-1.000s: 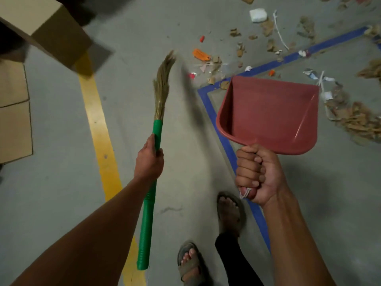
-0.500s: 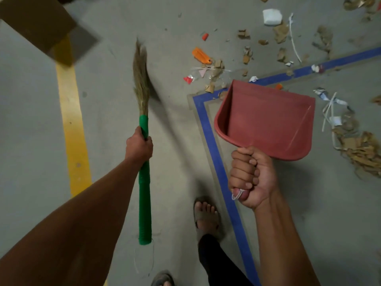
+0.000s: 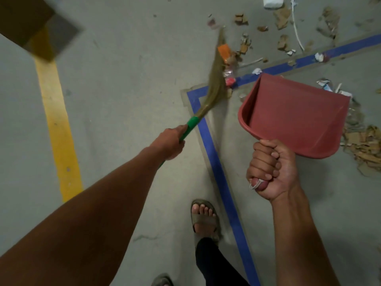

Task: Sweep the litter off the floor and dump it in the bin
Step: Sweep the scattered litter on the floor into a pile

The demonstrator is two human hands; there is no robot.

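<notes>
My left hand (image 3: 171,142) grips the broom (image 3: 214,79) — its long axis slants up-right, bristles at the litter (image 3: 228,58). My right hand (image 3: 268,172) clenches the dustpan (image 3: 294,114) handle — mouth facing away.

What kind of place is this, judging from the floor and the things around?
Probably a warehouse or workshop: a bare concrete floor marked with a yellow line and blue tape, a cardboard box at the left, and cardboard scraps littering the ground.

A grey concrete floor (image 3: 123,83) is marked by a yellow line (image 3: 59,137) and blue tape (image 3: 218,172). Cardboard scraps (image 3: 365,145), an orange piece (image 3: 224,51), white strips (image 3: 296,27) and paper bits are scattered across it.
</notes>
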